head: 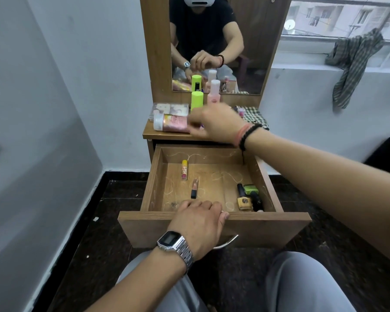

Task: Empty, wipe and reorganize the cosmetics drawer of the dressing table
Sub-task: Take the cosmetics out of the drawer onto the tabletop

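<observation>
Drawer: the wooden drawer [214, 218] is seen pulled fully out of the dressing table [167, 135], its floor marked with pale scribbles.
Drawer contents: a yellow-capped tube [184, 170] and a slim lip gloss [194, 188] are left near the middle; three nail polish bottles [249, 197] are clustered in the right front corner.
Left hand: the left hand [198, 226] is curled over the drawer's front edge, gripping it; a metal watch [175, 244] is worn on the wrist.
Right hand: the right hand [216, 124] is held over the tabletop; its grasp cannot be made out, the fingers being blurred.
Tabletop: a pink jar [170, 122] is laid on its side beside a flat clear case [170, 109]; a green bottle [197, 100], a pink bottle [214, 93] and a checked cloth [254, 115] are set before the mirror [216, 43].
Room: pale walls, a dark speckled floor [92, 221] and a window ledge draped with a striped cloth [354, 64] are shown.
</observation>
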